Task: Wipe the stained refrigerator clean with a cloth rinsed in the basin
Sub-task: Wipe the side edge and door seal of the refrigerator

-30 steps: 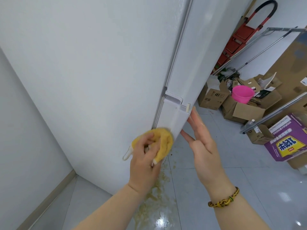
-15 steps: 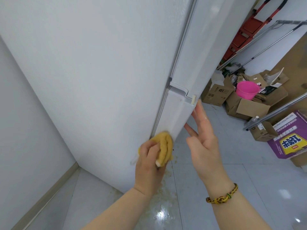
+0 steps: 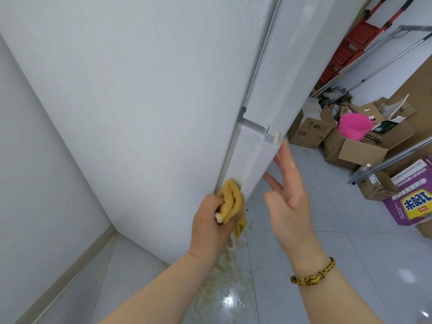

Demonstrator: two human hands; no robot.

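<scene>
From the head camera, the left hand [image 3: 210,226] is bunching the yellow cloth [image 3: 232,199] in a curled grip and pressing it to the seam beside the lower door [image 3: 253,160] of the refrigerator [image 3: 152,90], while the right hand [image 3: 291,204], grip spread, is touching that door's edge: wiping seems under way. Next the cloth is likely needing a pass along the seam, then a rinse in the pink basin [image 3: 354,129] sitting well apart. The door fronts are facing away, and any stains are proving hard to make out.
</scene>
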